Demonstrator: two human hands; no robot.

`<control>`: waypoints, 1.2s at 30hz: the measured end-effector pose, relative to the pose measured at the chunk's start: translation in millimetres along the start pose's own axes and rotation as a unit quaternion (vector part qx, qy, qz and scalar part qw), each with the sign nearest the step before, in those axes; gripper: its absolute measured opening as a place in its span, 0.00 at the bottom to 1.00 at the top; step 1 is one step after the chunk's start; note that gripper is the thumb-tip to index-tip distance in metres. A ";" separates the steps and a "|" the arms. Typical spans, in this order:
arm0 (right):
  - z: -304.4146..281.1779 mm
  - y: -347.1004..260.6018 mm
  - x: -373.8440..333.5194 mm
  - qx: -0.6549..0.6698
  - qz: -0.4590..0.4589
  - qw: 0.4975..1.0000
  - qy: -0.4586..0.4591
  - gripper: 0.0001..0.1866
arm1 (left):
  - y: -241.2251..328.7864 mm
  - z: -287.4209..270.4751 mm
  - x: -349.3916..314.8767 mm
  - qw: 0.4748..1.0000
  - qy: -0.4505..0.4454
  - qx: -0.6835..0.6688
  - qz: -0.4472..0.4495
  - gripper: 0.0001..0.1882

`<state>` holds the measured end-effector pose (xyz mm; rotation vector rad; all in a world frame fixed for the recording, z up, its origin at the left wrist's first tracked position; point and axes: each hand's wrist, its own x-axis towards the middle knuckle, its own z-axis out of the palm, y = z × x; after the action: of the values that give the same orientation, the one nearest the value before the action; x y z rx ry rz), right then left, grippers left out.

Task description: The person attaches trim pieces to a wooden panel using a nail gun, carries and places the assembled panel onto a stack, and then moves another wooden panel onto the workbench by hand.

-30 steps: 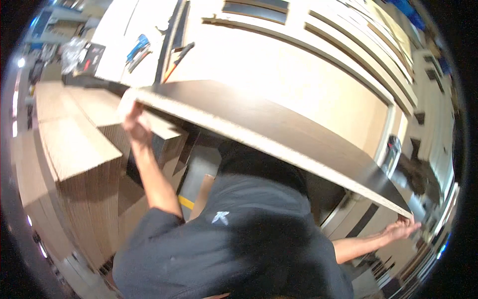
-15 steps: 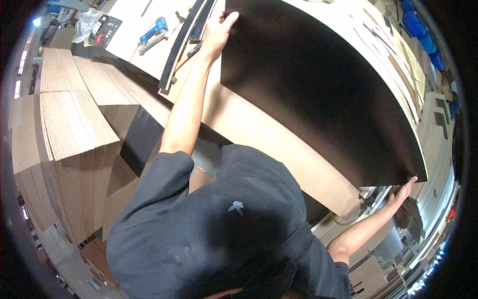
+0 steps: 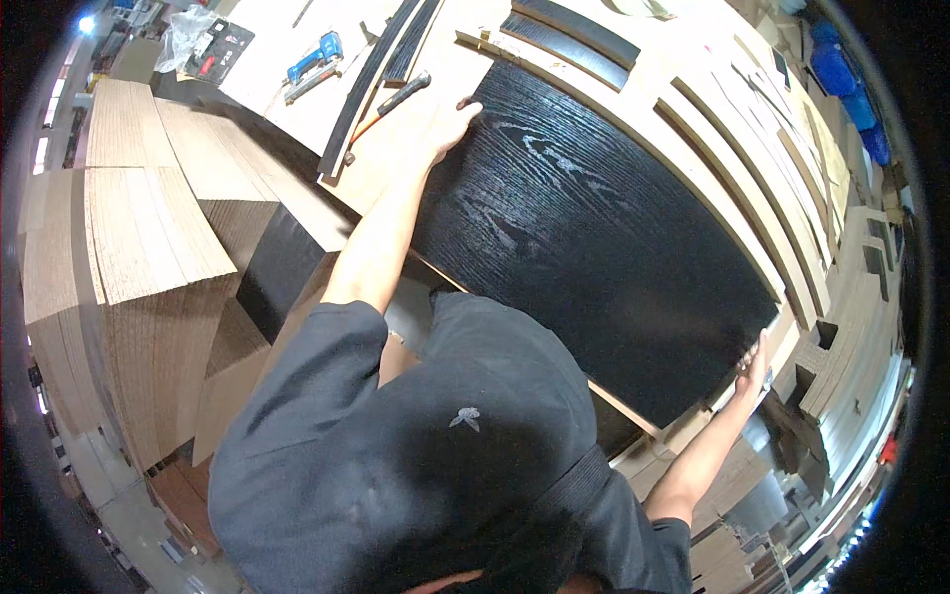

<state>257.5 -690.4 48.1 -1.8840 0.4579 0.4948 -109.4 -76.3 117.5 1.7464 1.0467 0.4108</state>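
Observation:
A large black wood-grain panel [image 3: 604, 247] lies dark face up on the pale boards of the workbench [image 3: 426, 148]. My left hand [image 3: 450, 124] grips its far left corner, arm stretched out over the bench. My right hand [image 3: 757, 364] holds the panel's right end, fingers curled around the edge. My dark-shirted torso [image 3: 426, 455] leans over the panel's near edge and hides part of it.
A hammer [image 3: 401, 96] and long black strips [image 3: 381, 84] lie just left of my left hand. A blue power tool [image 3: 317, 57] rests further back. Stacks of light veneered boards [image 3: 139, 257] stand at the left, more strips and offcuts [image 3: 841, 346] at the right.
The panel was tilted up with its pale underside showing. It has swung over and come down flat on the bench, dark face up, with both hands still on its ends.

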 end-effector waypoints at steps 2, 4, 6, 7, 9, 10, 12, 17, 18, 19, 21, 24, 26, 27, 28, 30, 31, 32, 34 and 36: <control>-5.5 -6.0 -13.4 -0.019 0.001 1.000 0.023 0.38 | -46.4 -17.8 9.5 0.999 0.014 0.025 0.027 0.20; 11.3 -7.9 -33.1 -0.023 -0.022 0.999 0.035 0.35 | -87.4 -37.2 1.3 0.996 0.044 0.062 0.042 0.20; -43.8 56.4 -18.9 -0.007 -0.046 0.999 0.028 0.33 | -97.1 -32.5 -22.3 0.989 0.065 -0.083 -0.102 0.21; -36.0 67.0 -21.7 0.007 -0.071 0.997 0.009 0.23 | -114.4 -46.3 -39.9 0.987 0.082 -0.084 -0.106 0.21; -3.5 55.9 -111.5 -0.045 0.033 0.998 0.030 0.17 | -157.0 -63.1 -60.9 0.972 0.092 -0.087 -0.199 0.21; -29.9 93.4 -107.0 -0.025 0.035 0.996 0.072 0.16 | -174.9 -66.6 -67.0 0.971 0.083 -0.092 -0.204 0.21; -22.3 107.9 -150.4 0.003 0.075 0.994 0.078 0.14 | -206.3 -82.2 -91.9 0.956 0.106 -0.130 -0.240 0.21; -45.7 190.2 -186.2 0.059 0.200 0.971 0.118 0.25 | -197.3 -75.8 -106.6 0.960 0.067 -0.157 -0.224 0.20; -38.0 194.7 -198.7 0.089 0.183 0.971 0.123 0.25 | -183.2 -61.6 -108.5 0.958 0.070 -0.196 -0.196 0.15; -35.8 211.0 -200.1 0.130 0.181 0.968 0.117 0.25 | -186.3 -57.1 -101.4 0.957 0.014 -0.198 -0.214 0.15; -5.0 191.6 -178.0 0.175 0.137 0.970 0.097 0.24 | -257.0 -81.5 -105.8 0.973 -0.120 0.180 0.085 0.17; 20.2 219.1 -182.3 0.247 0.120 0.947 0.168 0.09 | -139.7 -41.9 -106.0 0.965 -0.062 -0.079 -0.241 0.39; 46.5 194.0 -197.4 0.265 0.091 0.939 0.200 0.06 | -169.9 -55.3 -94.2 0.985 -0.056 -0.057 -0.155 0.40; 43.6 194.4 -205.3 0.251 0.086 0.945 0.192 0.07 | -163.2 -47.8 -90.8 0.985 -0.076 -0.042 -0.147 0.40; 37.6 206.8 -203.6 0.251 0.085 0.945 0.191 0.07 | -156.5 -42.1 -89.9 0.986 -0.087 -0.028 -0.142 0.40; 46.5 194.8 -217.7 0.282 0.076 0.937 0.190 0.12 | -152.0 -38.4 -87.6 0.983 -0.097 -0.013 -0.153 0.41; 51.0 191.5 -222.9 0.287 0.077 0.934 0.200 0.21 | -151.5 -36.4 -85.2 0.985 -0.104 -0.018 -0.139 0.42; 49.8 197.5 -221.7 0.302 0.082 0.930 0.195 0.28 | -148.6 -32.9 -84.6 0.985 -0.113 -0.024 -0.127 0.42; 54.1 207.0 -220.5 0.311 0.065 0.929 0.191 0.26 | -137.0 -30.3 -86.6 0.980 -0.110 -0.037 -0.159 0.43; 61.0 201.0 -223.1 0.302 0.047 0.935 0.180 0.28 | -137.2 -32.1 -85.1 0.979 -0.112 -0.065 -0.160 0.43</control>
<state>-43.7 -684.2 -8.0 -1.3519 0.8407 0.0423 -242.1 -110.9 26.6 1.4391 1.0883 0.0748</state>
